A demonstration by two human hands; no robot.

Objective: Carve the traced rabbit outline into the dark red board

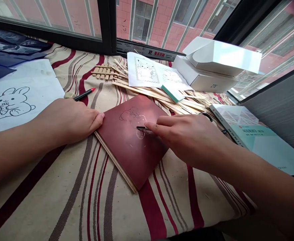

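A reddish-brown board (129, 154) with a pale layered edge lies at an angle on the striped cloth. Its surface bears a thin dark outline of a rabbit (130, 115), part of it cut into pale lines. My left hand (70, 117) grips the board's left corner, the thumb by the edge. In my right hand (184, 134) is a slim carving tool (141, 128), its dark tip on the drawing; most of its handle is hidden by my fingers. Near my left hand are a paper with a rabbit drawing (13, 100) and a red-tipped black marker (84, 94).
Beyond the board are loose wooden strips (159, 97), a small wooden fence piece (104, 72), a printed drawing sheet (149, 72) and a green-and-white block (172, 93). White boxes (209, 73) stand by the window. A book (259, 134) lies right; dark-blue sheets (8, 47) lie far left.
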